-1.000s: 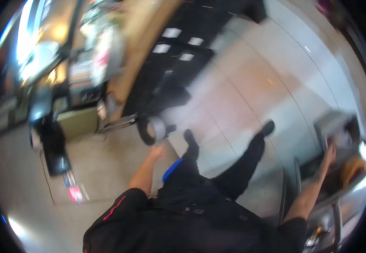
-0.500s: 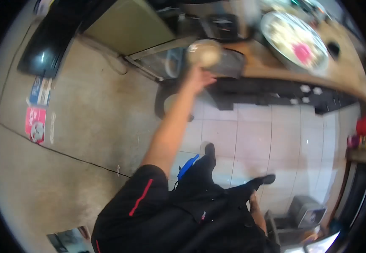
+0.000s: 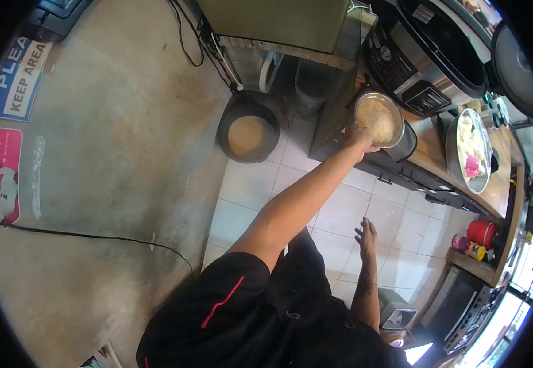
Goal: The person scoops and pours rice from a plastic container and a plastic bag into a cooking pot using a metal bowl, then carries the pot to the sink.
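My left hand (image 3: 359, 141) grips the near rim of a round metal bowl (image 3: 399, 136) and holds it at the edge of the wooden counter. Pale, tan grainy stuff (image 3: 378, 121) lies inside the bowl. A large black and steel electric cooker (image 3: 418, 72) stands just behind it, with its lid raised. My right hand (image 3: 367, 236) hangs over the tiled floor with fingers apart and nothing in it. Farther right on the counter, a big metal basin (image 3: 452, 150) holds white food and a pink cup or scoop (image 3: 472, 166).
On the floor at left of the counter sits a dark round bin (image 3: 268, 147) with something tan inside. A black cable (image 3: 94, 235) crosses the concrete. Floor signs (image 3: 1, 175) lie at far left. An oven (image 3: 453, 306) and a red container (image 3: 481, 233) are at right.
The view has turned, and the cooker is now in sight. My left hand and the bowl have moved right, to the counter. My right hand has come up from beside my leg.
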A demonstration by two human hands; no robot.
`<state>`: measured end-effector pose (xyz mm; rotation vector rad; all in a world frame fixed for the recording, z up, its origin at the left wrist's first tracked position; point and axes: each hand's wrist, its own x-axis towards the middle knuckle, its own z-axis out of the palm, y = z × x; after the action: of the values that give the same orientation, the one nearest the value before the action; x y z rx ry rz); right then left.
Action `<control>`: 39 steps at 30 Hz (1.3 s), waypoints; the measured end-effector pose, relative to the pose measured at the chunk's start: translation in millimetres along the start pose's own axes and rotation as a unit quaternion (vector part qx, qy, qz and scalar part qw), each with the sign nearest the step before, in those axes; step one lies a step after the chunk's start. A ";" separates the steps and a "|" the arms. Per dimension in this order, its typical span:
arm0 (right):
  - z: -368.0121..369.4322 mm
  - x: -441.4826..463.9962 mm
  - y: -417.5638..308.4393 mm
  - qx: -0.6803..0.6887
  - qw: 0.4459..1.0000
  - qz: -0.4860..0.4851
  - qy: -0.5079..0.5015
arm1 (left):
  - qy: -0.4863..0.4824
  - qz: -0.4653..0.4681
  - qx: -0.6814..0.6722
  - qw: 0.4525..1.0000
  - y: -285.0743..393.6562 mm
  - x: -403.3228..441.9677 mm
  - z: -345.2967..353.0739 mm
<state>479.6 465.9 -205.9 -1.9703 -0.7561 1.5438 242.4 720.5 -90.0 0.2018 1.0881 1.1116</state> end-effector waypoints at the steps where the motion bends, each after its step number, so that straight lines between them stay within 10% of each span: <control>1: 14.3 4.2 -12.1 -0.003 1.000 -0.025 -0.007 | -0.001 -0.005 -0.001 1.000 2.9 -3.8 -8.1; 10: 98.4 41.0 -77.3 -0.015 0.996 -0.074 -0.049 | -0.121 0.024 -0.003 0.992 45.1 -62.8 -125.7; 19: 190.4 58.0 -11.6 -0.011 0.999 0.026 -0.017 | 0.078 -0.027 0.053 0.995 68.5 -19.5 -379.1; 24: 248.5 27.1 56.5 -0.013 0.995 0.087 0.041 | 0.305 -0.030 0.300 0.903 36.2 81.8 -511.6; 34: 334.3 40.3 118.8 -0.009 0.991 0.116 0.062 | 0.250 0.204 0.704 0.632 4.4 174.2 -579.1; 39: 428.8 172.1 125.5 0.001 0.993 0.110 -0.045 | 0.196 0.311 0.698 0.615 23.4 171.3 -567.1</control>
<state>108.6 523.9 -503.1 -2.0513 -0.5873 1.7708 -213.8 663.2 -464.2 1.7641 2.2230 0.5958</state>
